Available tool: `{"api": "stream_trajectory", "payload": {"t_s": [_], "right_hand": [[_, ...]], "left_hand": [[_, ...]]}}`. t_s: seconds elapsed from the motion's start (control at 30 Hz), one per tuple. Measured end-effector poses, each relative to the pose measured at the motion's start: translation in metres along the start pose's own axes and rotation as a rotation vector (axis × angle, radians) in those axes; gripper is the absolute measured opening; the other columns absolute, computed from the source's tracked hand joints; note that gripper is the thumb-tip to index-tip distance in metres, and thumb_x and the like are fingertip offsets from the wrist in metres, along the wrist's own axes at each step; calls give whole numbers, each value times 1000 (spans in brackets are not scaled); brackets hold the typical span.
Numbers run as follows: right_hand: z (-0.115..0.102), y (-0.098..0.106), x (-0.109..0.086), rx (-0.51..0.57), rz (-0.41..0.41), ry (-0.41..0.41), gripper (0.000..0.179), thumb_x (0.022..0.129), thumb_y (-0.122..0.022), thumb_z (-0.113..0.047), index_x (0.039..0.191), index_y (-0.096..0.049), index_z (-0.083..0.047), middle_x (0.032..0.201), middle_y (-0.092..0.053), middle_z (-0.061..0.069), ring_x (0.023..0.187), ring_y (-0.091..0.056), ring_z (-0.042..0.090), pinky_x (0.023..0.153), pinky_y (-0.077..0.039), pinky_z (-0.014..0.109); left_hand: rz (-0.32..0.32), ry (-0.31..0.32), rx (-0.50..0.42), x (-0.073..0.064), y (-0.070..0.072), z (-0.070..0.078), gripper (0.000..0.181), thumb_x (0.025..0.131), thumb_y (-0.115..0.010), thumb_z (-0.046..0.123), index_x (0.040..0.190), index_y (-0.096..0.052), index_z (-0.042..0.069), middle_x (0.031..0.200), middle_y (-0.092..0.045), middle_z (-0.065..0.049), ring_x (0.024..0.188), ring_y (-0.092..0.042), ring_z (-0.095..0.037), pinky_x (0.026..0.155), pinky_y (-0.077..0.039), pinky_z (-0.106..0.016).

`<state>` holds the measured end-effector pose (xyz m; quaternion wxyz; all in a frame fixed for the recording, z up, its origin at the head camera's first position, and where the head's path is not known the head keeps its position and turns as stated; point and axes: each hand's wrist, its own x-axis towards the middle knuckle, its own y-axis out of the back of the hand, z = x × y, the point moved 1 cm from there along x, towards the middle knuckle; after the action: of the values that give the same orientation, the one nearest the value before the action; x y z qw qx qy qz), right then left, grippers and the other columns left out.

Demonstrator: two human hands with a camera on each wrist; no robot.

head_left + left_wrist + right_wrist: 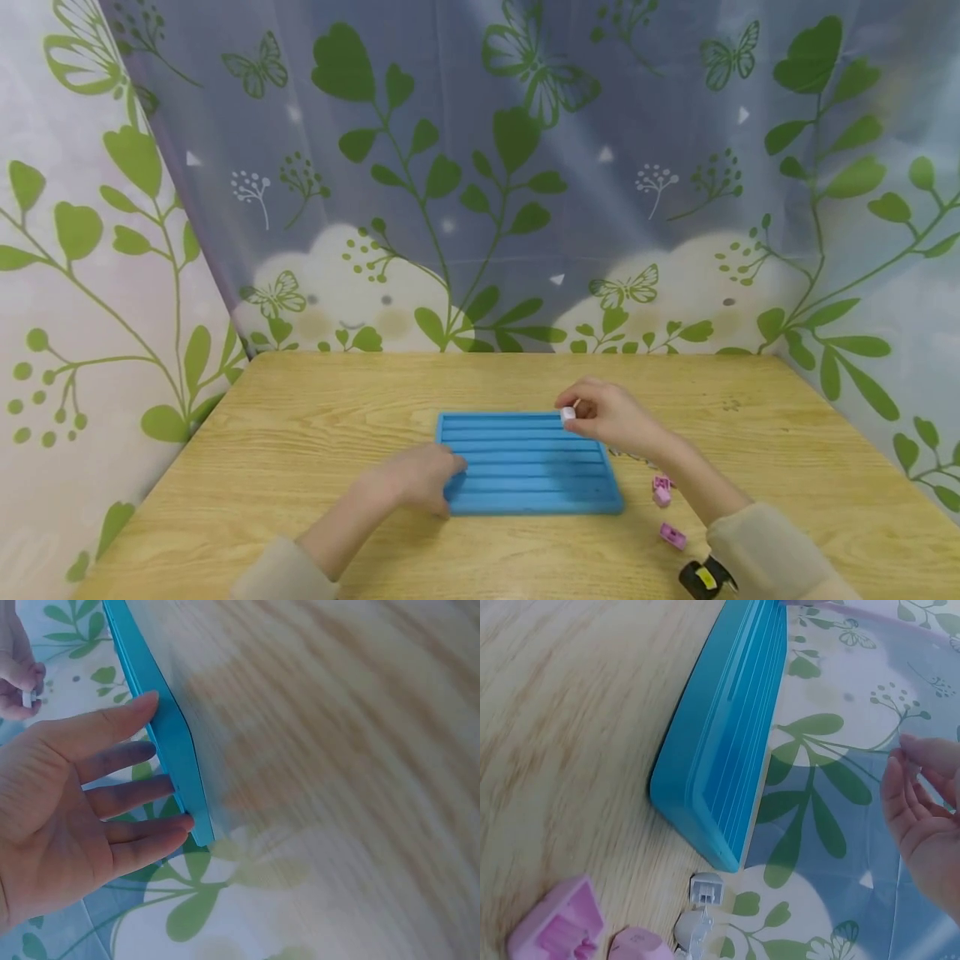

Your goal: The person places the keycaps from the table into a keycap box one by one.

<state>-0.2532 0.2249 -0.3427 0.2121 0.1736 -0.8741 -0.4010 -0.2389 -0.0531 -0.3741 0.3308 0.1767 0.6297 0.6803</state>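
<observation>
On the table lies a blue ridged tray (525,483), its long channels running from side to side. My left hand (420,479) rests against the tray's left end; in the left wrist view its fingers are fairly straight, with the thumb tip (146,705) touching the tray's side (176,746). Above the tray's far right corner, my right hand (611,417) pinches a small white keycap (567,413) between thumb and fingers. From the right wrist camera, that right hand (930,817) appears raised beyond the tray, and the keycap is mostly hidden.
Right of the tray lie pink keycaps (672,536), one hollow side up (559,922). A grey keycap (706,888) sits by the tray's corner among other grey pieces. A black object with a yellow label (705,577) is near my right sleeve. A patterned curtain (480,208) hangs behind the table.
</observation>
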Motion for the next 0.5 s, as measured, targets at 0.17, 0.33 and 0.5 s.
{"api": "stream_trajectory", "payload": {"t_s": [0.17, 0.33, 0.5], "right_hand": [[-1, -4, 3, 16, -26, -49, 26, 87, -62, -7, 113, -61, 0, 88, -62, 3, 72, -58, 16, 60, -50, 27], [-2, -10, 11, 82, -30, -149, 28, 86, -61, -4, 114, -62, 2, 88, -62, 8, 73, -61, 21, 64, -51, 33], [-3, -17, 25, 121, -5, -234, 35, 84, -63, -2, 119, -60, 2, 112, -62, 15, 84, -63, 17, 72, -51, 33]], "left_hand": [[11, -13, 13, -1, 0, 3, 51, 70, -80, 24, 113, -62, 4, 98, -60, -2, 93, -56, -16, 82, -47, -29], [47, -33, 27, -2, -2, 2, 38, 69, -80, 23, 98, -66, 2, 86, -55, 0, 78, -50, -11, 72, -46, -26], [61, -36, 8, -2, -4, 1, 35, 69, -80, 22, 93, -66, 1, 87, -55, -1, 75, -49, -10, 70, -46, -25]]}}
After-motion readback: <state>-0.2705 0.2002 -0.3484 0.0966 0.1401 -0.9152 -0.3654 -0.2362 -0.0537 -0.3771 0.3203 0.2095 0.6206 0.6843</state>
